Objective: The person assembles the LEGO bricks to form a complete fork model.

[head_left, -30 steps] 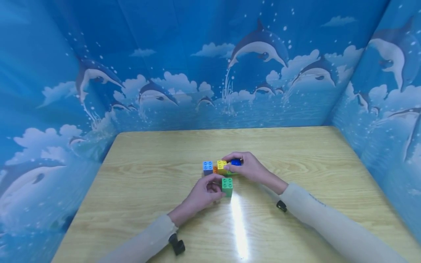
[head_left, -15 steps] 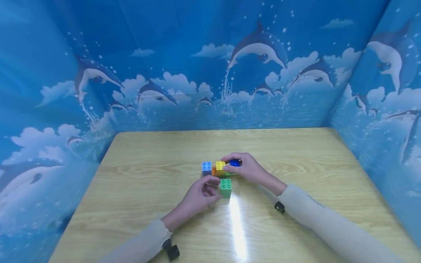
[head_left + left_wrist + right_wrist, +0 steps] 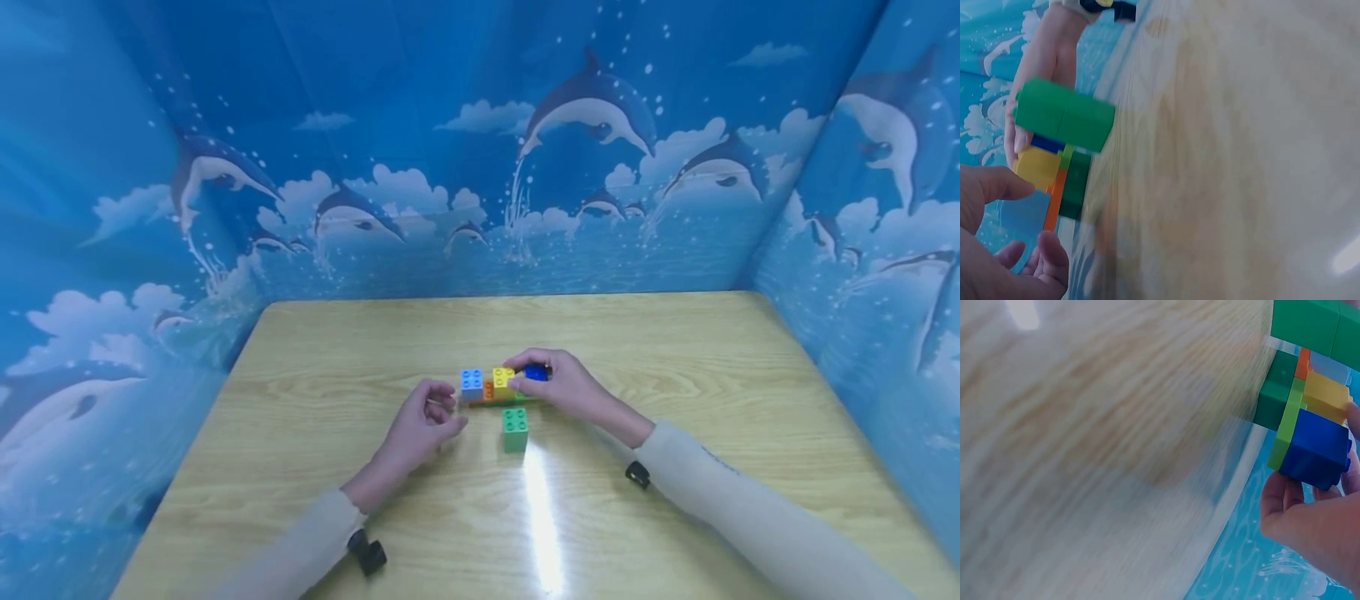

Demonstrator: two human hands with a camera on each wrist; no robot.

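On the table, a row of toy building bricks stands on orange (image 3: 1302,364) and lime green (image 3: 1287,428) plates, with a dark green brick (image 3: 1277,390) beneath. Along its top are a light blue brick (image 3: 472,383), a yellow brick (image 3: 502,383) and a dark blue brick (image 3: 1316,449). My right hand (image 3: 566,383) grips the yellow brick between thumb and fingers, partly covering the dark blue one. To the left of the row, my left hand (image 3: 415,435) hovers with loosely bent fingers, holding nothing, near the light blue brick. Nearer me stands a tall green block (image 3: 515,431), untouched, with a seam across its side.
The wooden table (image 3: 337,350) ends at blue curtains (image 3: 375,125) printed with dolphins at the back and sides. A bright light reflection (image 3: 543,525) lies in front of the tall green block. Both wrists wear black camera straps.
My left hand has let go of the tall green block and drawn away to the left, leaving it standing. The right hand keeps its place at the yellow brick.
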